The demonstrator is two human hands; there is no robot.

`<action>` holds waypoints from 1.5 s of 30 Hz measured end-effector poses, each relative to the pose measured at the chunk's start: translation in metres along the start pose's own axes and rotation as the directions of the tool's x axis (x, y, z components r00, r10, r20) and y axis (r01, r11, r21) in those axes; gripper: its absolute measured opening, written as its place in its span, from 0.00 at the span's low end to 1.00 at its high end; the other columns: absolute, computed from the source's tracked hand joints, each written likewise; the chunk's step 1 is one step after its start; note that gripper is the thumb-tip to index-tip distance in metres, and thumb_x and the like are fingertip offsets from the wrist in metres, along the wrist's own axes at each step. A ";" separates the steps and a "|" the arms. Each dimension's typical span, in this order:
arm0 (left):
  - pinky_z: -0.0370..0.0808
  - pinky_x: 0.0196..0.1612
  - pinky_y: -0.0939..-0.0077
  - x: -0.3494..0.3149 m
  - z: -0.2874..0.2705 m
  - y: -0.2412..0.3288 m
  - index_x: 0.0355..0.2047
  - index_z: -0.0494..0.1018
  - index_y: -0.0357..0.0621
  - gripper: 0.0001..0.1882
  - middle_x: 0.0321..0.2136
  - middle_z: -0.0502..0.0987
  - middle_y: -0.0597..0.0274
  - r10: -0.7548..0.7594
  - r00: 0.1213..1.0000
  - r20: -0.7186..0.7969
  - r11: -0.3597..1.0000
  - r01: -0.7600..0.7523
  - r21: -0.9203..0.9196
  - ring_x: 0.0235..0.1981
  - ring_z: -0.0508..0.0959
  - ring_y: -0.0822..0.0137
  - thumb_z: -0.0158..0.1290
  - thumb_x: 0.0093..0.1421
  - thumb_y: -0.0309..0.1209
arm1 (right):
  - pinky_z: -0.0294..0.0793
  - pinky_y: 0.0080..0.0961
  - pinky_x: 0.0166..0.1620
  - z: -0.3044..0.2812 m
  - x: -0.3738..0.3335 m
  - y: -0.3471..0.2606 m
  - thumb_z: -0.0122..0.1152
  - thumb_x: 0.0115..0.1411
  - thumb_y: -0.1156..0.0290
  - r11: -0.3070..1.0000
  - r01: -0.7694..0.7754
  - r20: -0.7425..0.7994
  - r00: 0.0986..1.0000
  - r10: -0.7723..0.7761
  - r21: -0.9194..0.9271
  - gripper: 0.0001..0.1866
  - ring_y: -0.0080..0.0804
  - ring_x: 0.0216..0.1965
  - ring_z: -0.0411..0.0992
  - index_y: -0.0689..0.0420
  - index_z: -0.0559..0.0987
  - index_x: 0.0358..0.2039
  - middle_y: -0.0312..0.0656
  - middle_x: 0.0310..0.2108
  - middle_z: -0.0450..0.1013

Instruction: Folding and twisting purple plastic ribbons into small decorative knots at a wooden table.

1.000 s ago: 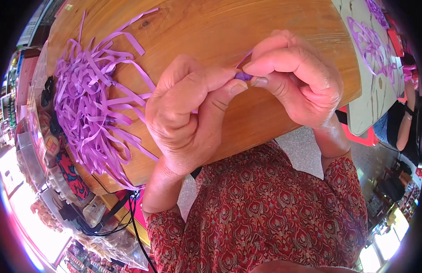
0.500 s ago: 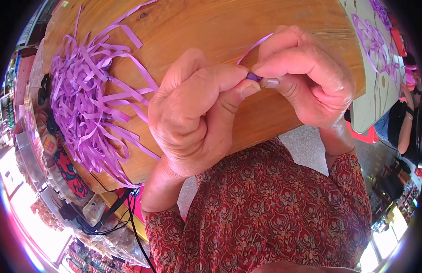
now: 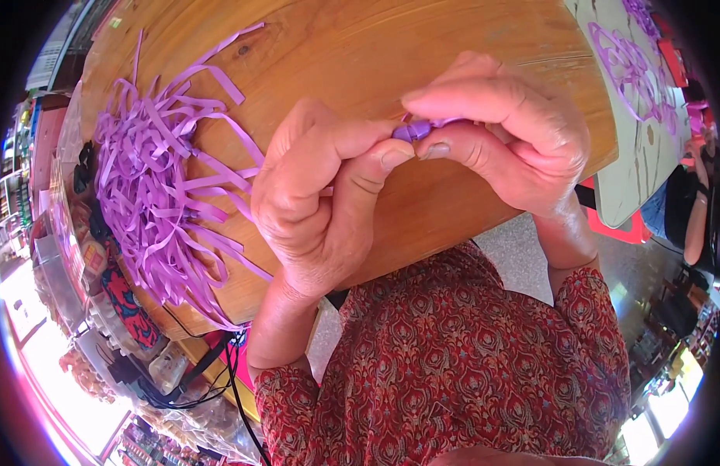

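Observation:
A small purple clasp [image 3: 412,130], seemingly plastic, is held in the air over the wooden table, between my hands. My left hand [image 3: 317,186] pinches its left end with thumb and forefinger. From its right end a short stretch of purple ribbon [image 3: 451,123] runs into my right hand [image 3: 515,128]. The thumb of that hand presses below the clasp, while its forefinger tip sits raised above it. Curled fingers hide the rest of the ribbon. To the left of my hands lies a big tangled heap of purple ribbon straps [image 3: 146,190], loose ends trailing toward my left wrist.
More purple ribbon [image 3: 631,74] lies on a pale table [image 3: 620,182] at the right. The wooden table's [image 3: 360,62] near edge runs below my hands. Black cables [image 3: 234,365] hang at its lower left corner, beside bagged goods [image 3: 170,365]. Another person's arm [image 3: 696,225] shows far right.
Both hands have shifted slightly left. My right forefinger has lifted off, exposing more of the clasp. The ribbon that arched above the right hand now runs between its finger and thumb.

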State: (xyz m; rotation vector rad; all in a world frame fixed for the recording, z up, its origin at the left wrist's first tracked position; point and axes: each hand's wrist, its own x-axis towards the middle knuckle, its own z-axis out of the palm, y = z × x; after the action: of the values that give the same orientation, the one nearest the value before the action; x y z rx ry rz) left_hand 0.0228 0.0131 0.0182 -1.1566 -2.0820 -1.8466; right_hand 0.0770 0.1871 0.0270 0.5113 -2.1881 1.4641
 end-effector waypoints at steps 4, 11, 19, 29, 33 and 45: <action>0.62 0.20 0.81 0.002 -0.001 -0.002 0.28 0.75 0.39 0.08 0.19 0.72 0.63 0.060 0.997 0.045 0.996 -0.063 0.070 0.17 0.65 0.72 0.59 0.46 0.19 | 0.69 0.20 0.27 -0.003 0.001 0.003 0.65 0.43 0.82 0.982 0.140 0.043 0.990 -0.135 -0.131 0.15 0.31 0.26 0.71 0.66 0.77 0.35 0.45 0.28 0.72; 0.60 0.16 0.81 0.001 0.000 -0.012 0.32 0.73 0.39 0.14 0.17 0.69 0.63 0.197 0.978 0.070 0.972 -0.204 0.114 0.15 0.64 0.72 0.61 0.43 0.19 | 0.63 0.21 0.22 -0.006 0.004 0.009 0.66 0.36 0.75 0.928 0.284 0.165 0.954 -0.249 -0.240 0.16 0.30 0.22 0.67 0.66 0.77 0.29 0.42 0.24 0.69; 0.59 0.14 0.79 -0.003 0.005 -0.006 0.31 0.74 0.37 0.18 0.17 0.65 0.65 0.250 0.948 0.195 0.953 -0.277 0.126 0.14 0.65 0.71 0.62 0.34 0.19 | 0.58 0.22 0.18 -0.030 0.011 0.005 0.64 0.29 0.75 0.912 0.350 0.427 0.873 -0.235 -0.213 0.18 0.28 0.18 0.61 0.67 0.74 0.26 0.39 0.20 0.64; 0.57 0.13 0.78 -0.014 0.013 -0.012 0.27 0.75 0.33 0.20 0.17 0.62 0.66 0.327 0.927 0.184 0.936 -0.344 0.071 0.13 0.64 0.71 0.58 0.26 0.22 | 0.59 0.25 0.17 -0.025 0.001 0.017 0.66 0.40 0.71 0.978 0.194 0.396 0.894 -0.211 0.082 0.13 0.31 0.17 0.63 0.64 0.74 0.24 0.39 0.18 0.64; 0.55 0.12 0.78 -0.019 0.014 -0.013 0.27 0.76 0.33 0.24 0.18 0.61 0.67 0.336 0.921 0.197 0.912 -0.370 0.175 0.13 0.63 0.71 0.54 0.21 0.23 | 0.60 0.27 0.18 -0.026 -0.001 0.018 0.66 0.45 0.69 0.986 0.106 0.427 0.891 -0.152 0.131 0.12 0.32 0.17 0.64 0.63 0.74 0.24 0.39 0.18 0.64; 0.68 0.28 0.72 0.010 0.006 -0.013 0.42 0.70 0.30 0.24 0.30 0.72 0.52 0.172 0.949 0.262 0.923 -0.248 0.294 0.26 0.70 0.60 0.61 0.44 0.29 | 0.62 0.19 0.26 -0.033 0.010 0.023 0.58 0.56 0.70 0.727 -0.575 0.479 0.792 0.379 0.376 0.08 0.22 0.23 0.66 0.62 0.75 0.27 0.36 0.20 0.68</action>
State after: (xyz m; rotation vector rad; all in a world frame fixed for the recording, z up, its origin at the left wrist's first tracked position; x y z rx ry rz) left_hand 0.0102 0.0238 0.0117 -1.4931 -2.1666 -1.2662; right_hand 0.0620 0.2260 0.0261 0.4120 -2.3189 2.4551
